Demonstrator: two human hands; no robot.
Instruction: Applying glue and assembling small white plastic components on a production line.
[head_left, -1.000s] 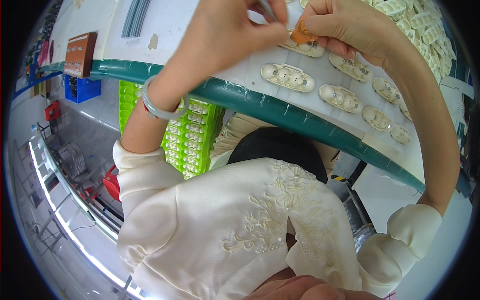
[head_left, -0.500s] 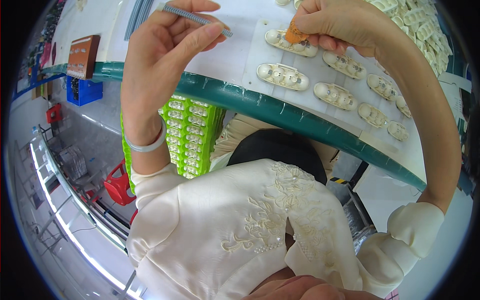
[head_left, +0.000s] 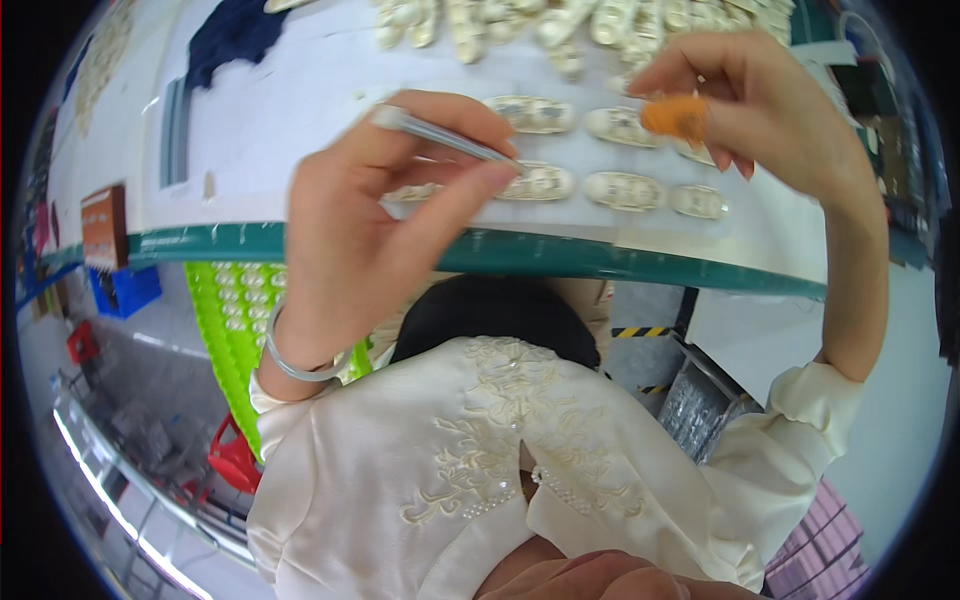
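My left hand (head_left: pixel 370 190) is closed on a thin grey ribbed rod (head_left: pixel 455 140), pinched between thumb and fingers with a pale end sticking out at the left. The rod's other end is over the row of cream oval casings (head_left: pixel 625 190), each with rounded cups, which lie on a whitish board. My right hand (head_left: pixel 760 115) hovers over the right end of the far row, fingers curled in a pinch, an orange finger cot (head_left: pixel 675 118) on one digit. Whether something small sits at its fingertips is blurred. My left hand partly hides a near casing (head_left: pixel 540 182).
A heap of cream casings (head_left: pixel 600 22) lies along the far side. Grey bars (head_left: pixel 174 135), a navy cloth (head_left: pixel 235 38) and a brown block (head_left: pixel 103 225) are to the left. The table has a green front edge (head_left: pixel 560 255); below stand green trays (head_left: pixel 222 340) and a red stool (head_left: pixel 232 455).
The view has shifted. My right hand has lifted from the far-left casing and moved right along the board. My left hand, still holding the rod, has come closer to the casings.
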